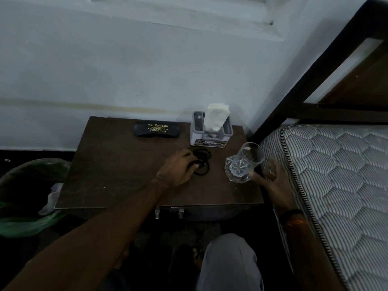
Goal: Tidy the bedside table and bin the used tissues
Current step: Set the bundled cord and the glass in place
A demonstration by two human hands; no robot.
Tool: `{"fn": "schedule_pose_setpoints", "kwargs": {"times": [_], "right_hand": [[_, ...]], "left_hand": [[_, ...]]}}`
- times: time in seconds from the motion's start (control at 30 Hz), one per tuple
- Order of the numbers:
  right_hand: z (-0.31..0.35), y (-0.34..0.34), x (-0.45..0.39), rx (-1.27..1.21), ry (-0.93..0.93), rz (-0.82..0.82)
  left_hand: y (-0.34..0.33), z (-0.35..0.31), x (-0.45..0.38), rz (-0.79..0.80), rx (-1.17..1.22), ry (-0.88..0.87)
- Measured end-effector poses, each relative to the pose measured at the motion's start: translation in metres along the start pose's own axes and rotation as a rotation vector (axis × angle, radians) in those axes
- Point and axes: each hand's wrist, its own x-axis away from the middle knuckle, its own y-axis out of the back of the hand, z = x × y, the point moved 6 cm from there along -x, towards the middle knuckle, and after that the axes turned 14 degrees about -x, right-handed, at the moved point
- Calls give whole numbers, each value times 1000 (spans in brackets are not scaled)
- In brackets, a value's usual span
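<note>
The dark wooden bedside table (109,177) stands against the wall. My left hand (177,168) rests on a coiled black cable (202,158) at the table's middle, fingers curled over it. A clear glass (244,162) stands at the table's right edge, and my right hand (267,178) is wrapped around its far side. At the back stand a black spectacle case (156,128) and a grey tissue holder (211,133) with white tissues (216,116) sticking up. A bin lined with a green bag (27,196) sits left of the table, with a crumpled tissue (51,198) inside.
A bed with a striped quilted mattress (336,185) and a dark wooden frame (304,85) fills the right side. A pale wall (126,70) runs behind the table. The table's drawer handles (169,213) face me, and my knee (226,255) is below.
</note>
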Motion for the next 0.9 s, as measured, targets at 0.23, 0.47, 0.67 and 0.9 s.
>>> {"fn": "schedule_pose_setpoints", "kwargs": {"times": [0.23, 0.47, 0.67, 0.9], "right_hand": [[-29, -6, -8, 99, -51, 6], [-30, -21, -13, 193, 60, 101], [-24, -29, -14, 293, 179, 46], [-26, -44, -33, 356, 187, 120]], "left_hand": [[-15, -13, -7, 210, -72, -60], [-14, -11, -28, 222, -281, -213], [-6, -7, -22, 208, -266, -252], [-11, -6, -17, 250, -299, -265]]}}
